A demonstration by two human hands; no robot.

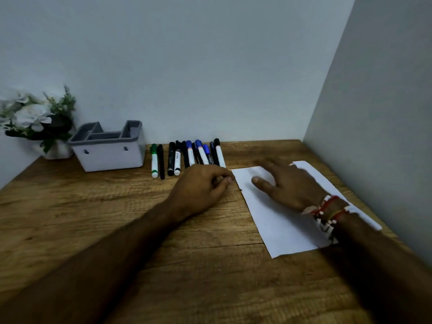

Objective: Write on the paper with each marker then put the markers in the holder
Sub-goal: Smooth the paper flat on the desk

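The sheet of white paper (280,220) lies flat on the wooden table (93,218) at the right of centre in the frame, its long edges running diagonally toward the lower right. No marks are visible on its exposed surface.

The right hand (287,183) rests on the upper part of the paper, palm down, fingers spread wide and holding nothing; the fingertips are motion-blurred. The wrist carries several beaded and thread bracelets (327,213) in red, white and dark colours.

The left hand (203,185) sits on the table just left of the paper's upper left corner. Its fingers are curled loosely inward with the thumb against the index finger; whether it pinches the paper's edge cannot be told. No marker is in it.

The row of markers (189,157) lies on the table above the left hand, at the centre of the frame, against the wall. It includes a green-capped marker (154,163) at the left end, then black and blue-capped markers side by side, most touching.

The grey-and-white holder (109,155), with several open compartments, stands left of the markers. An arrangement of white flowers (32,118) occupies the far left edge of the frame.
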